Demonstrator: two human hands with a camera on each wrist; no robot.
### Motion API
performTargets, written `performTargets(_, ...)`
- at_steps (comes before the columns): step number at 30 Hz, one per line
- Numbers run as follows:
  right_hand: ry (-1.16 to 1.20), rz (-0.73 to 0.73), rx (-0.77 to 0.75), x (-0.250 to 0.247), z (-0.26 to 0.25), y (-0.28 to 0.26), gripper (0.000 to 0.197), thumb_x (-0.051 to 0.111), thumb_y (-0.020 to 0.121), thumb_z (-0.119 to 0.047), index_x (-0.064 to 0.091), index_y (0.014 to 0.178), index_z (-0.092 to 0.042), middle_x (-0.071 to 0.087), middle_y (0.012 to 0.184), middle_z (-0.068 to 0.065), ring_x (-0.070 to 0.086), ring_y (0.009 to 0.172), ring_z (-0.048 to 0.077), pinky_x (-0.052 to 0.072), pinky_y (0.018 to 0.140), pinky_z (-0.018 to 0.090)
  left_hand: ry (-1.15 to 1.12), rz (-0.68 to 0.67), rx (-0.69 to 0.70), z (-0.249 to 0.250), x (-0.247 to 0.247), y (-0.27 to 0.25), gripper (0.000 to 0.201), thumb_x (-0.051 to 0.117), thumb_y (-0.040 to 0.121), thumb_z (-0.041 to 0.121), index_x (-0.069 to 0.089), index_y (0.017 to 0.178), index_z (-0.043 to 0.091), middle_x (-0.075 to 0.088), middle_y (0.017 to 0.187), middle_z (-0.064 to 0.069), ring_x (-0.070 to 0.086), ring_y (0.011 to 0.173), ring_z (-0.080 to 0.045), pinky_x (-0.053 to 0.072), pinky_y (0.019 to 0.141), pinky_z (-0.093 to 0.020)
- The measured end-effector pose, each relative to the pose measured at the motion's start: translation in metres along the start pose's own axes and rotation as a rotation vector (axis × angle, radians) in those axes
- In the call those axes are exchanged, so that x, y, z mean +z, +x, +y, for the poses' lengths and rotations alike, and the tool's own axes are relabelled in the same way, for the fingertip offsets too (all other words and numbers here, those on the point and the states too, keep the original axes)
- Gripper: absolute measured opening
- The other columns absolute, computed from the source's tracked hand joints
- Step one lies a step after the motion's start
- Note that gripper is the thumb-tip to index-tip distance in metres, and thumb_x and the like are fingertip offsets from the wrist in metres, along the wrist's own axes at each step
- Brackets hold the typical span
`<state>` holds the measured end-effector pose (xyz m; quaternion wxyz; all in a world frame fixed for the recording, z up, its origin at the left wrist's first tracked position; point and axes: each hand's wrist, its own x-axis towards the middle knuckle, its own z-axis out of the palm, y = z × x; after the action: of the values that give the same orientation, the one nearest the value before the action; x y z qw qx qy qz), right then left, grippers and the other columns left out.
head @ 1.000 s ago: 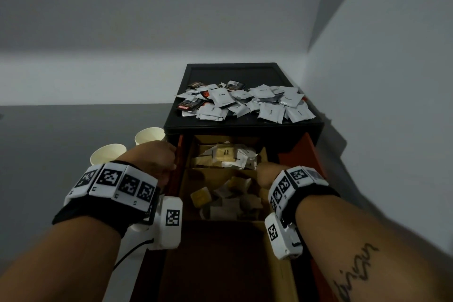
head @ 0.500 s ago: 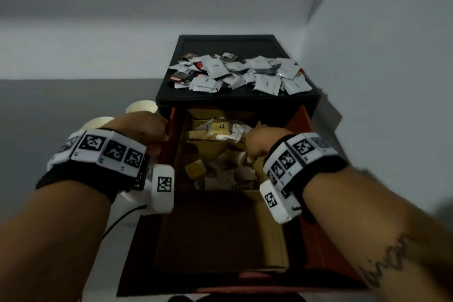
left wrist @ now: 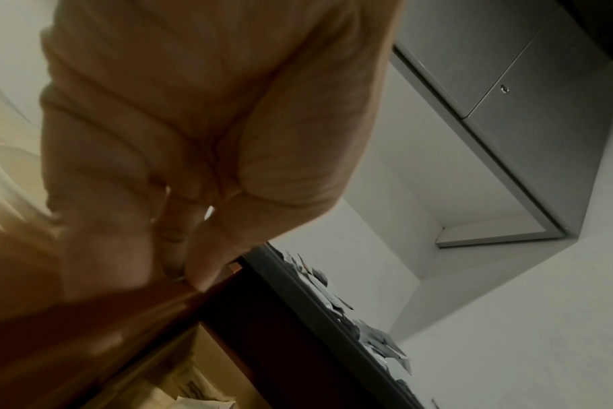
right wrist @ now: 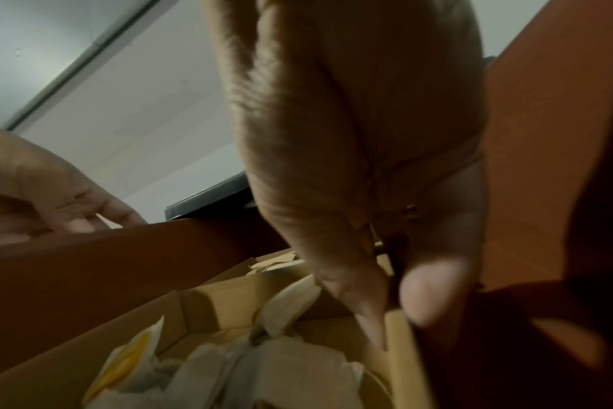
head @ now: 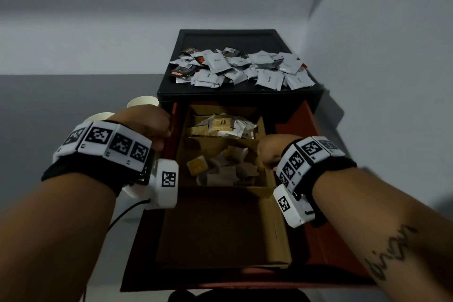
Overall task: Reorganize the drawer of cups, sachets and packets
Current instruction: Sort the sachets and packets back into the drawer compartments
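The drawer (head: 318, 235) stands pulled out from under the black cabinet (head: 240, 95), and inside it sits a cardboard divider box (head: 277, 228) with three compartments. The far one holds yellow and white sachets (head: 221, 125), the middle one a loose jumble of sachets and packets (head: 228, 167), and the near one looks bare. A heap of grey and dark packets (head: 245, 68) lies on top of the cabinet, and paper cups (head: 143, 103) stand on the floor just left of the drawer.

The left hand (head: 144, 127) rests at the drawer's left wall with its fingers curled; the left wrist view shows the thumb and fingertips (left wrist: 200, 268) pressed to the red-brown edge, so its grip appears closed on that wall. The right hand (head: 269, 152) pinches the right wall of the cardboard box, thumb (right wrist: 364, 312) inside and a finger outside.

The step in hand seems to be steadying or shifting the divider box within the drawer, before sorting proper. Most of the task looks undone, since packets and cups remain outside the drawer. The next move likely calls for an even pull or lift on both sides, as thin cardboard can buckle and tip the loose sachets out of their compartments.
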<state>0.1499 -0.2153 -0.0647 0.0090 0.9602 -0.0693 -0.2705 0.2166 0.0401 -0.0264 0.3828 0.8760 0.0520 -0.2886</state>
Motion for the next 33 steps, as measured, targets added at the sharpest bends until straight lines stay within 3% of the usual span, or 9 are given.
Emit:
performTargets(3,-0.008,0.041,-0.044,-0.001,-0.003,-0.005,0.025,0.05,0.089,-0.009,0.046,0.065,-0.011,0.045,0.072,0.004,0.044,0.064,0.017,0.042,0.063,0.028,0.051,0.031,-0.013,0.002,0.002,-0.003,0.031,0.045,0.089,-0.009,0.058,0.115,0.004,0.062,0.116,-0.021,0.061,0.106,-0.035,0.054,0.081,-0.043)
performTargets(6,0.049,0.158,-0.04,-0.003,-0.012,0.001,0.028,0.05,0.09,-0.013,0.055,0.116,-0.003,0.045,0.128,0.016,0.045,0.115,0.031,0.042,0.092,0.035,0.078,0.025,-0.019,0.006,0.004,-0.011,0.03,0.045,0.09,-0.008,0.06,0.111,0.007,0.063,0.114,-0.019,0.063,0.104,-0.035,0.052,0.089,-0.048)
performTargets(8,0.127,0.247,-0.065,-0.002,-0.022,0.004,0.043,0.05,0.091,-0.018,0.046,0.132,-0.007,0.035,0.141,0.018,0.043,0.123,0.034,0.04,0.098,0.036,0.119,0.054,-0.004,0.009,0.008,-0.017,0.03,0.045,0.091,-0.006,0.058,0.115,0.006,0.065,0.106,-0.018,0.064,0.092,-0.031,0.054,0.082,-0.041)
performTargets(10,0.198,0.203,-0.099,0.0,-0.03,0.009,0.037,0.044,0.094,-0.019,0.049,0.128,-0.003,0.047,0.133,0.018,0.05,0.117,0.031,0.043,0.094,0.033,0.133,0.13,0.038,0.012,0.013,-0.023,0.031,0.046,0.091,-0.002,0.057,0.12,0.004,0.063,0.096,-0.015,0.062,0.081,-0.028,0.054,0.075,-0.038)
performTargets(13,0.246,0.149,-0.083,0.002,-0.035,0.015,0.031,0.039,0.097,-0.015,0.053,0.119,0.002,0.055,0.123,0.019,0.055,0.11,0.031,0.045,0.086,0.032,0.21,0.232,0.093,0.02,0.022,-0.036,0.037,0.056,0.087,0.004,0.054,0.124,0.004,0.06,0.115,-0.016,0.059,0.104,-0.03,0.05,0.089,-0.038)
performTargets(19,0.314,0.221,-0.18,0.005,-0.04,0.024,0.029,0.052,0.093,-0.011,0.057,0.12,-0.001,0.058,0.122,0.017,0.055,0.113,0.031,0.043,0.086,0.029,0.204,0.352,0.261,0.043,0.036,-0.054,0.063,0.068,0.081,0.018,0.042,0.138,0.02,0.045,0.137,-0.01,0.05,0.114,-0.024,0.04,0.083,-0.028)
performTargets(24,0.685,0.306,-0.319,-0.012,-0.037,0.007,0.023,0.054,0.088,-0.002,0.065,0.109,-0.003,0.064,0.109,0.014,0.06,0.101,0.028,0.041,0.074,0.023,0.207,0.21,0.361,0.052,0.046,-0.062,0.051,0.067,0.085,0.023,0.049,0.132,0.02,0.051,0.126,-0.001,0.047,0.102,-0.012,0.035,0.081,-0.022)
performTargets(28,1.104,0.394,-0.491,-0.031,-0.039,-0.017,0.03,0.058,0.082,0.011,0.059,0.069,-0.017,0.059,0.07,0.0,0.056,0.066,0.01,0.046,0.061,0.021,0.073,0.067,0.351,0.046,0.043,-0.06,0.033,0.068,0.084,0.019,0.058,0.114,0.015,0.063,0.096,-0.005,0.058,0.08,-0.013,0.045,0.069,-0.022)
performTargets(33,1.174,0.293,-0.44,-0.033,-0.044,-0.013,0.017,0.063,0.084,-0.001,0.053,0.08,-0.015,0.063,0.092,0.02,0.061,0.079,0.026,0.05,0.069,0.035,-0.013,0.243,0.42,0.04,0.034,-0.06,0.013,0.069,0.081,0.006,0.06,0.08,0.014,0.064,0.064,-0.005,0.055,0.053,-0.012,0.046,0.054,-0.022)
